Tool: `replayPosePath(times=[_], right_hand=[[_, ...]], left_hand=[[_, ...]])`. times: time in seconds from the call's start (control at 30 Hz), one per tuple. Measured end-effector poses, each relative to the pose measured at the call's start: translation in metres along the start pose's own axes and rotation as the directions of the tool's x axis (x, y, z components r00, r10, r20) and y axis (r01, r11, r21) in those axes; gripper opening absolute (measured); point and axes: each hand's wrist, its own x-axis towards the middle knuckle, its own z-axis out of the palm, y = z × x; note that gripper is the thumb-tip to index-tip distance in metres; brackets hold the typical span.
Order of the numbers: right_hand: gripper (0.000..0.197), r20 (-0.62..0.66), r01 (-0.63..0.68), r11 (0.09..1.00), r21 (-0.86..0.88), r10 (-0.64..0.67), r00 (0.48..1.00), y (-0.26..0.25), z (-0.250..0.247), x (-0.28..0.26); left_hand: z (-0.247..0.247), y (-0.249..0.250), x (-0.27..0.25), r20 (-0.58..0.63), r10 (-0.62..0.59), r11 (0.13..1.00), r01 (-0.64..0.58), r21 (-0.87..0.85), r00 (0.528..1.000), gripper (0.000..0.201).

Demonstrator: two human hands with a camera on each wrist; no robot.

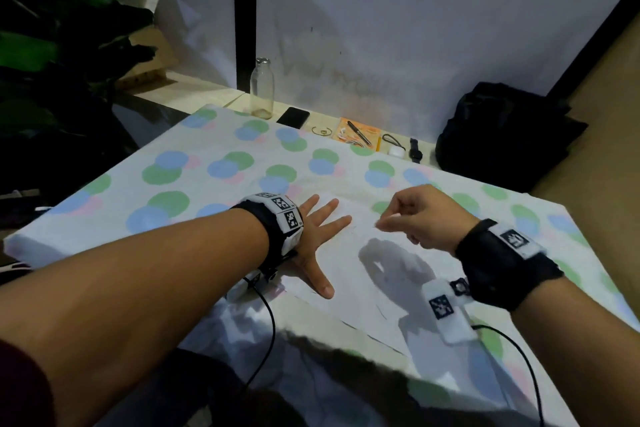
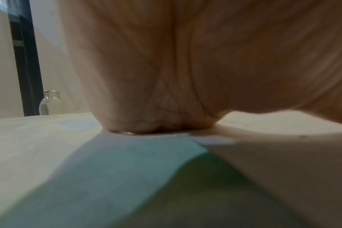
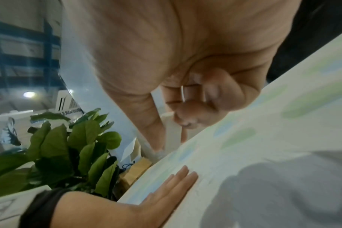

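A white wall is split by a black post. Tan floor is seen beside the cloth-covered table.

No word or number can be read. The wrist bands carry only black-and-white square code patterns. Print on the white sign and the orange packet is too blurred to make out.

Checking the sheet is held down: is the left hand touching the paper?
Touching. Head view shows the left hand lying flat on the paper.
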Motion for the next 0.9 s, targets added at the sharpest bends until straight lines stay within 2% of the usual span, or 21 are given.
replayPosePath(times=[0.23, 0.37, 0.5, 0.6, 0.73, 0.9], right_hand=[[0.018, -0.063, -0.013, 0.989, -0.149, 0.003, 0.998, 0.045, 0.008, -0.069], [0.014, -0.075, -0.031, 0.975, -0.220, 0.015, 0.997, 0.056, 0.012, -0.088], [0.006, -0.064, -0.031, 0.970, -0.242, 0.016, 0.998, 0.057, 0.013, -0.087], [0.006, -0.058, -0.037, 0.963, -0.268, 0.022, 0.998, 0.056, 0.015, -0.078], [0.004, -0.048, -0.063, 0.960, -0.272, 0.052, 0.997, 0.055, 0.015, -0.064], [0.009, -0.018, -0.051, 0.956, -0.290, 0.048, 0.999, 0.053, 0.012, -0.056]], left_hand=[[-0.002, 0.003, -0.011, -0.025, -0.005, 1.000, 0.005, 0.025, 1.000, 0.145], [-0.002, 0.011, -0.024, -0.068, -0.085, 0.995, 0.088, 0.039, 0.994, 0.140], [-0.002, 0.026, -0.040, -0.036, -0.189, 0.980, 0.191, 0.062, 0.981, 0.144], [-0.004, 0.037, -0.056, -0.015, -0.235, 0.971, 0.236, 0.047, 0.972, 0.138], [0.001, 0.040, -0.074, -0.031, -0.228, 0.968, 0.230, 0.102, 0.973, 0.128], [0.003, 0.032, -0.091, -0.046, -0.197, 0.973, 0.201, 0.111, 0.979, 0.127]])
